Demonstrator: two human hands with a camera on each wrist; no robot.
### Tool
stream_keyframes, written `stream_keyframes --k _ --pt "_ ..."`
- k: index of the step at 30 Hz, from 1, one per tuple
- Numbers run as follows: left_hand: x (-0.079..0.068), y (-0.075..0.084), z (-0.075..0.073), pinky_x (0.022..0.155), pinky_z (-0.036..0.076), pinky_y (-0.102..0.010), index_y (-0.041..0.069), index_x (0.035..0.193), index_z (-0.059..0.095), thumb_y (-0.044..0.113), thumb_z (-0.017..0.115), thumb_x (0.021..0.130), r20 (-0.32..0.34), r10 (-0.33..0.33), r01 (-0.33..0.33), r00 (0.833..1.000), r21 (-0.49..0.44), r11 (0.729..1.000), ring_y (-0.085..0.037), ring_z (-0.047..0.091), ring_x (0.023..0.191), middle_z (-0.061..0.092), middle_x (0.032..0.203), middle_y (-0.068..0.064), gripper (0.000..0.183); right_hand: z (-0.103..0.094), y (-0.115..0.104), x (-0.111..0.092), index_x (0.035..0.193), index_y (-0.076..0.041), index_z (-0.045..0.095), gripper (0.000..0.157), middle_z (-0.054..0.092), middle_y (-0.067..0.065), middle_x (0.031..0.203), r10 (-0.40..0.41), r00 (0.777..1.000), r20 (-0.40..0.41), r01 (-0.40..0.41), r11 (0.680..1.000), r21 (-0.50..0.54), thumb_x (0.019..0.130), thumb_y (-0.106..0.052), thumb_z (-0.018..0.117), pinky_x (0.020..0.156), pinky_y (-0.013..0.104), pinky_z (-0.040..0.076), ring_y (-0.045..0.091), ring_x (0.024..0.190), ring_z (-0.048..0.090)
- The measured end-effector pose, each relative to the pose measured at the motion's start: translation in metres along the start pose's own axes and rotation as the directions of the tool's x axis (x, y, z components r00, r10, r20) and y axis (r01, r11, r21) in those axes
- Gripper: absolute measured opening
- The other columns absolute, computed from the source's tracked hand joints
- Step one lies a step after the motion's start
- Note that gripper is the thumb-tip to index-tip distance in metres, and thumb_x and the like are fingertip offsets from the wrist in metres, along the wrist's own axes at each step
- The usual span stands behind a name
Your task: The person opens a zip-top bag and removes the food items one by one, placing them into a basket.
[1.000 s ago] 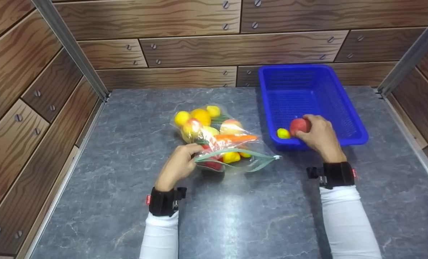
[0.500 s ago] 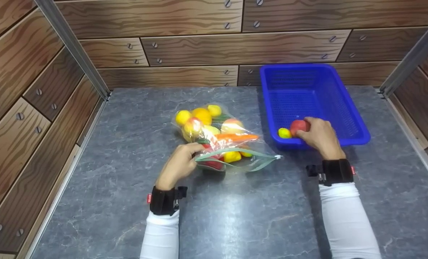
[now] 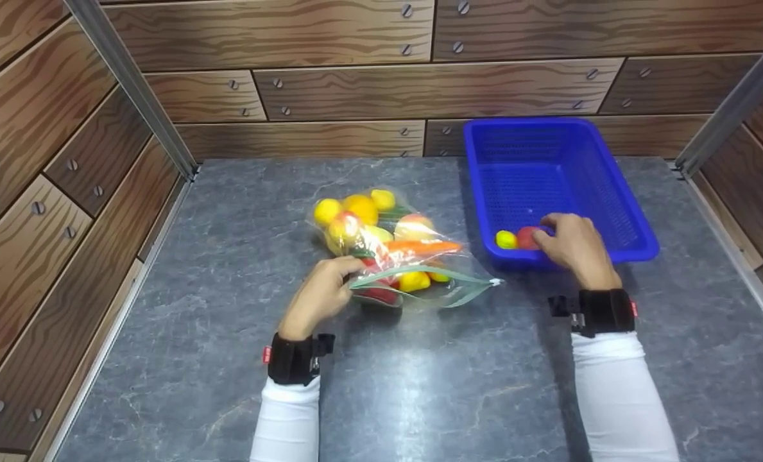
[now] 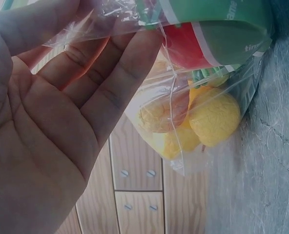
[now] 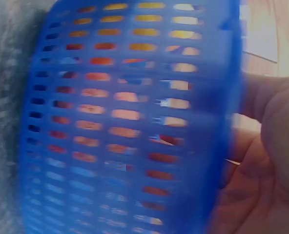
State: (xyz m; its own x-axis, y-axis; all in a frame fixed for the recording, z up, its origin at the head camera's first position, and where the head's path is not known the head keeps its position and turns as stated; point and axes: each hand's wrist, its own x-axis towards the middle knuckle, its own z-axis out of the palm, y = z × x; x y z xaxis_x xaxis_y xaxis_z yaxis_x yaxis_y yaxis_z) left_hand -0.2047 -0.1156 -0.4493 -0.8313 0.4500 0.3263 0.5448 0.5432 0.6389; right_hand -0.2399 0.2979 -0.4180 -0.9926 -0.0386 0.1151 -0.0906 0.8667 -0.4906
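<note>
Nearest, before the blue basket (image 3: 525,186) and to its left, is the left hand (image 3: 317,295). Its thumb and finger look pinched on the edge of the clear zip bag (image 3: 391,256), whose mouth stands partly open, facing nearer than the basket. This pinch should be light but steady, so that the mouth does not fall closed and the contents do not roll.

A little farther, the right hand (image 3: 574,247) reaches over the near rim of the basket. Its thumb is at the red fruit (image 3: 527,238), low inside the near left corner; whether the fingers are clamped on it or loose, I cannot tell. I judge that the fruit is best handled low, supported by the basket floor, with fingers spread slowly around it, so that it does not knock the yellow-green fruit (image 3: 505,240) just beside it.

Now the count, again from near: two hands, one bag, two fruits seen in the basket. In the bag, left of the basket, I count one carrot (image 3: 426,247), then one orange (image 3: 362,208); the other pieces overlap, so their total is not certain. One basket; behind it, one plank-patterned wall (image 3: 342,93).
</note>
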Motion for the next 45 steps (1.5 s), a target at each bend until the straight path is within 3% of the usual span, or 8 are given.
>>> stream_keyframes --k 4,10,15,18,24,28,33,45 --pt "0.0 -0.001 0.0 0.079 0.056 -0.038 0.004 0.095 0.076 -0.015 0.063 0.082 0.01 -0.007 0.007 1.0 0.004 1.0 -0.023 0.065 0.083 0.073 0.094 -0.007 0.027 -0.003 -0.019 -0.019 0.117 0.01 0.071 0.032 0.07 0.03 0.116 -0.123 0.977 -0.172 0.141 0.985 0.097 0.092 -0.01 0.067 0.095 0.054 0.052 0.051 0.107 0.066" --pt "0.001 -0.001 0.001 0.081 0.056 -0.039 0.005 0.098 0.077 -0.017 0.062 0.079 0.022 -0.02 0.02 1.0 0.021 1.0 -0.022 0.065 0.085 0.074 0.096 -0.006 0.032 -0.001 -0.055 -0.05 0.105 0.005 0.076 0.02 0.077 0.016 0.104 -0.332 0.863 -0.38 0.427 0.882 0.198 0.085 0.005 0.076 0.084 0.008 0.05 0.032 0.089 0.073" --pt "0.002 -0.001 0.001 0.081 0.056 -0.039 0.005 0.099 0.077 -0.019 0.061 0.078 0.021 -0.018 0.018 1.0 0.022 1.0 -0.021 0.064 0.085 0.074 0.097 -0.007 0.035 0.008 -0.076 -0.064 0.104 0.002 0.077 0.027 0.077 0.014 0.103 -0.495 0.758 -0.425 0.612 0.766 0.199 0.079 0.011 0.078 0.096 0.013 0.049 0.032 0.093 0.073" --pt "0.002 -0.001 0.001 0.08 0.056 -0.039 0.004 0.099 0.077 -0.02 0.059 0.076 0.018 -0.009 0.009 1.0 0.014 1.0 -0.021 0.065 0.086 0.074 0.097 -0.007 0.037 0.02 -0.085 -0.066 0.104 0.001 0.077 0.029 0.077 0.014 0.102 -0.561 0.728 -0.394 0.666 0.715 0.213 0.077 0.013 0.078 0.098 0.014 0.049 0.032 0.092 0.073" --pt "0.002 0.0 0.002 0.08 0.056 -0.039 0.004 0.1 0.077 -0.021 0.057 0.074 0.022 -0.008 0.008 1.0 0.008 1.0 -0.021 0.064 0.085 0.074 0.096 -0.007 0.041 0.043 -0.097 -0.065 0.103 -0.001 0.077 0.024 0.078 0.011 0.102 -0.633 0.743 -0.217 0.669 0.698 0.255 0.081 0.01 0.075 0.086 0.028 0.06 0.027 0.091 0.074" --pt "0.002 -0.001 0.001 0.083 0.057 -0.042 0.003 0.101 0.077 -0.022 0.057 0.074 0.024 -0.017 0.016 1.0 0.011 1.0 -0.023 0.066 0.088 0.074 0.098 -0.009 0.041 0.052 -0.1 -0.064 0.107 0.0 0.077 0.02 0.078 0.013 0.105 -0.633 0.774 -0.033 0.614 0.735 0.288 0.088 0.004 0.072 0.084 0.044 0.062 0.03 0.095 0.075" --pt "0.001 -0.002 0.002 0.079 0.055 -0.038 0.004 0.096 0.076 -0.021 0.058 0.075 0.007 -0.005 0.005 1.0 0.021 1.0 -0.021 0.064 0.084 0.072 0.094 -0.007 0.037 0.061 -0.099 -0.06 0.118 0.002 0.074 0.024 0.076 0.014 0.113 -0.59 0.787 0.18 0.541 0.8 0.259 0.097 -0.005 0.064 0.087 0.047 0.06 0.026 0.096 0.073" --pt "0.002 0.001 0.001 0.073 0.049 -0.031 0.007 0.093 0.075 -0.019 0.056 0.075 0.019 -0.008 0.007 1.0 0.026 1.0 -0.02 0.059 0.079 0.069 0.089 -0.004 0.037 0.09 -0.098 -0.054 0.133 0.01 0.061 0.039 0.066 0.027 0.13 -0.498 0.826 0.263 0.464 0.867 0.183 0.096 0.0 0.055 0.099 0.055 0.053 0.04 0.11 0.068"
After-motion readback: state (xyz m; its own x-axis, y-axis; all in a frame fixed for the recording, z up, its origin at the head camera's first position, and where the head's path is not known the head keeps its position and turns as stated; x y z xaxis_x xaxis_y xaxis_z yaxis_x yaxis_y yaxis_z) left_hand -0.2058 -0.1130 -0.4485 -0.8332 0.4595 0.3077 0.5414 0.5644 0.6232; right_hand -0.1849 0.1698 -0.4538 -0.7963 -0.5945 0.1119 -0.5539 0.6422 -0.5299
